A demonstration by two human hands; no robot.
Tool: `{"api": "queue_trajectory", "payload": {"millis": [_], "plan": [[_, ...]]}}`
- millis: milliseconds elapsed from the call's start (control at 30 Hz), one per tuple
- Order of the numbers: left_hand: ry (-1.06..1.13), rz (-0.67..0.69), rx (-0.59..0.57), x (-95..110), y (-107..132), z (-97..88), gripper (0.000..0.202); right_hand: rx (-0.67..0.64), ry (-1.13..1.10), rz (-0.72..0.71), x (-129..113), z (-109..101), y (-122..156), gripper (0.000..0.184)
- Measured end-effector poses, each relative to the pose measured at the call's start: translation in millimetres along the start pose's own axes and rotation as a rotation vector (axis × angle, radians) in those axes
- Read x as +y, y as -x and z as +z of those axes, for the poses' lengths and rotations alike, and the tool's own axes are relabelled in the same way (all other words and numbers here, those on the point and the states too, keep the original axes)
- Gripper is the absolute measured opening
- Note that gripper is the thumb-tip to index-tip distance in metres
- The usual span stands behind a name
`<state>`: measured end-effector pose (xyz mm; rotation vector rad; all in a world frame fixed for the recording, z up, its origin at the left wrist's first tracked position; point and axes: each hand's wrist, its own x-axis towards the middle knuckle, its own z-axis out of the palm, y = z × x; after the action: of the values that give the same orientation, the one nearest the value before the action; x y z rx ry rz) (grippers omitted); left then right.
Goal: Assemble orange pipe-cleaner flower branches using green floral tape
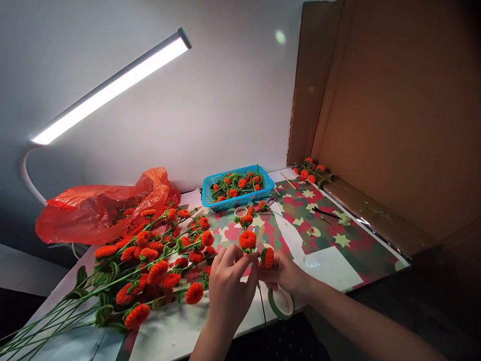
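My left hand (pixel 231 281) is closed in a pinch at the stem of an orange fuzzy-wire flower (pixel 247 239), whose stacked blooms rise above the fingertips. Close by on the right, my right hand (pixel 283 273) is closed around the base of a single orange flower (pixel 268 257), its bloom turned sideways. The fingertips of both hands nearly meet, and the stems between them are mostly hidden. A roll of green tape (pixel 274 308) hangs just below my right hand; whether its strip reaches the stem I cannot tell.
Long-stemmed orange flowers (pixel 158 272) are heaped at left beside a red plastic bag (pixel 90 210). Behind stands a blue basket (pixel 237 201) of small flowers. Tweezers (pixel 325 212) and a tape ring (pixel 241 211) lie on the patterned table. Cardboard (pixel 394 115) walls the right; a lamp (pixel 112 87) shines overhead.
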<state>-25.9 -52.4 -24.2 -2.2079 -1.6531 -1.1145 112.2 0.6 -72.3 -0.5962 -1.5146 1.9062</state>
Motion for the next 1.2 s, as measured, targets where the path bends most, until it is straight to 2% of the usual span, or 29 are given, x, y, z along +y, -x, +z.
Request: {"api": "queue_trajectory", "payload": {"millis": [100, 300, 400, 500, 667, 833, 1000, 1200], "plan": [[0.080, -0.055, 0.006, 0, 6, 3.4, 0.020, -0.003, -0.005, 0.020, 1, 0, 0, 0.045], [0.265, -0.226, 0.108, 2, 13, 15.6, 0.014, 0.003, 0.008, 0.018, -4, 2, 1, 0.042], [0.312, -0.281, 0.121, 2, 15, 19.0, 0.015, -0.004, 0.003, 0.021, -5, 3, 2, 0.040], [0.307, -0.267, 0.124, 3, 16, 20.1, 0.022, -0.013, 0.006, 0.026, -2, 2, 3, 0.039], [0.267, -0.223, 0.156, 5, 13, 20.1, 0.016, -0.010, 0.020, 0.037, 4, -1, 3, 0.042], [0.270, -0.221, 0.182, 0, 14, 21.2, 0.013, -0.019, 0.016, 0.027, -2, 2, 2, 0.040], [0.282, -0.242, 0.154, -6, 16, 22.8, 0.011, -0.001, 0.017, 0.039, -6, 5, 1, 0.039], [0.279, -0.163, 0.077, -6, 16, 13.1, 0.019, 0.016, 0.001, 0.056, 2, 2, 1, 0.041]]}}
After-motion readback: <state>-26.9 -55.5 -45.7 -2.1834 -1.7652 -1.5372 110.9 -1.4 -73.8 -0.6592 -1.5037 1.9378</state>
